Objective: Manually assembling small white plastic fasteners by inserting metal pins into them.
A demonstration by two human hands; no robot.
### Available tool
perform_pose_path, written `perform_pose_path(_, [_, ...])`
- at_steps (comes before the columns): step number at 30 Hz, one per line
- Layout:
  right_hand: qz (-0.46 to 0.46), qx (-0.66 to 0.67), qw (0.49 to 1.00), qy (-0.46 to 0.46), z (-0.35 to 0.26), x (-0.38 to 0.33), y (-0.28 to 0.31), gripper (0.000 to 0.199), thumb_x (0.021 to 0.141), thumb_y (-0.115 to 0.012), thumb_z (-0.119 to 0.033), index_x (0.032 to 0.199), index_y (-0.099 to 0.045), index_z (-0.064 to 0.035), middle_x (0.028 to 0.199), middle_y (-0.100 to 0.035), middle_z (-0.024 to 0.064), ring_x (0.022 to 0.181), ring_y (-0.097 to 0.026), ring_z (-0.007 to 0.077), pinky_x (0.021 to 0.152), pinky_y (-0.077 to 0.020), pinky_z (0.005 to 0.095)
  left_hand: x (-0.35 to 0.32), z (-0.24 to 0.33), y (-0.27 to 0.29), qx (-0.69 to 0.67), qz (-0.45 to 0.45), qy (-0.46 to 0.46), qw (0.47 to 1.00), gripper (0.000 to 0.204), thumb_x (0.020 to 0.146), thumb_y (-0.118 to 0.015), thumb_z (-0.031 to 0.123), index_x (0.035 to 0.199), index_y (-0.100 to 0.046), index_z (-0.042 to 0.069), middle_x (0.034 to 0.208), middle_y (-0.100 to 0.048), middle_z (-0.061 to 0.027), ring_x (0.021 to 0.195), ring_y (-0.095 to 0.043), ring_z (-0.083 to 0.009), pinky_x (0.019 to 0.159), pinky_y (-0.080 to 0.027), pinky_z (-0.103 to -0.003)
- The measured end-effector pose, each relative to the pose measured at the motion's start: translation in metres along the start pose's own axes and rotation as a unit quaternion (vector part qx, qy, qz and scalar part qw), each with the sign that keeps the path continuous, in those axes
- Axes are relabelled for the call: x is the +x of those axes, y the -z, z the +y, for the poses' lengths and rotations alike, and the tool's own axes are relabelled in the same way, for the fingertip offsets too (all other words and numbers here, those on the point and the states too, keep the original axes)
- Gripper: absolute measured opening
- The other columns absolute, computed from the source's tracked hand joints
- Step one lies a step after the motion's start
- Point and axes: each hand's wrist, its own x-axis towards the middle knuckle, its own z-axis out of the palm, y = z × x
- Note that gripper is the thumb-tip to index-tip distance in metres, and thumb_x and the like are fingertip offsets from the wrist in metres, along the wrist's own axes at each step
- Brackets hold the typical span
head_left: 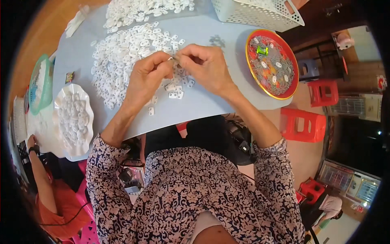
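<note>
The left hand (150, 71), near the upper middle of the frame, has its fingers curled, with the thumb and forefinger pinching a small white piece (171, 59). The right hand (205, 67) meets it there, thumb and forefinger drawn together beside that piece; what they grip is too small to tell. Under and around the left hand spreads a pile of white pieces (122, 57), each an oblong with two holes, and a few loose pieces (175, 94) lie just below the hands on the pale blue table (211, 103). Above the right hand is a small group of grey pieces (217, 41). Farther out, at upper right, a round red tray (291, 57) with a gold rim holds many grey metal pieces, several white ones and a green wrapped item (262, 50). A pale perforated basket (252, 16) stands at the top right of the table. At left, a wavy-edged white dish (75, 153) holds more white pieces, near a green basket (48, 95). Beyond, at lower left, another person's hand (31, 141) shows; red stools (302, 125) stand at right.
</note>
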Motion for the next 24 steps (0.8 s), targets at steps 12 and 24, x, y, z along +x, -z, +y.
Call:
perform_pose_path(12, [-0.069,-0.462,0.867,0.174,0.016,0.022,0.102,0.008,0.077,-0.060,-0.008,0.079,-0.064,-0.0025,0.074,-0.062,0.0130,0.069,-0.060,0.0324,0.062,-0.0471,0.0395,-0.001,0.000,-0.002,-0.037,0.022,0.022,0.999,0.015,0.088,-0.054,0.012,0.085,-0.061,0.000,0.068,-0.057,-0.0002,0.067,-0.053,-0.0057,0.066,-0.043,-0.021])
perform_pose_path(24, [-0.074,-0.419,0.893,0.146,0.021,0.019,0.101,0.007,0.076,-0.064,-0.006,0.080,-0.062,-0.0013,0.072,-0.061,0.0111,0.064,-0.057,0.0284,0.061,-0.0464,0.0361,-0.004,0.002,-0.005,-0.009,0.005,0.023,1.000,0.014,0.088,-0.054,0.012,0.083,-0.060,0.000,0.071,-0.057,0.0004,0.067,-0.053,-0.0053,0.064,-0.043,-0.020])
